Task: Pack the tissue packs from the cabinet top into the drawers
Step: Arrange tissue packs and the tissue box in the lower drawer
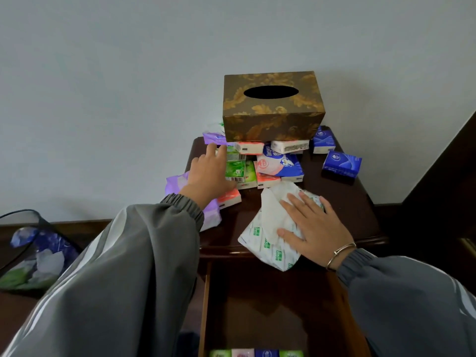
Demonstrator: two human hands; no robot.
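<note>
A heap of small tissue packs lies on the dark wooden cabinet top [342, 202]: green packs [239, 170], orange-white packs [268, 180], a blue-and-white pack [282, 163] and two dark blue packs [341, 163]. My left hand [208, 173] reaches over the heap's left side, fingers apart, fingertips at a purple pack [213, 137]. My right hand [314, 225] lies flat on a large white soft pack with green print [268, 228] at the cabinet's front edge. Below, the drawer [270, 305] stands open, with a row of packs [256, 353] at its near end.
A brown-and-gold tissue box [273, 106] sits on top of the heap at the back. A larger lilac soft pack [190, 194] hangs over the cabinet's left edge under my left wrist. On the floor at left stands a mesh bin [36, 253] with wrappers.
</note>
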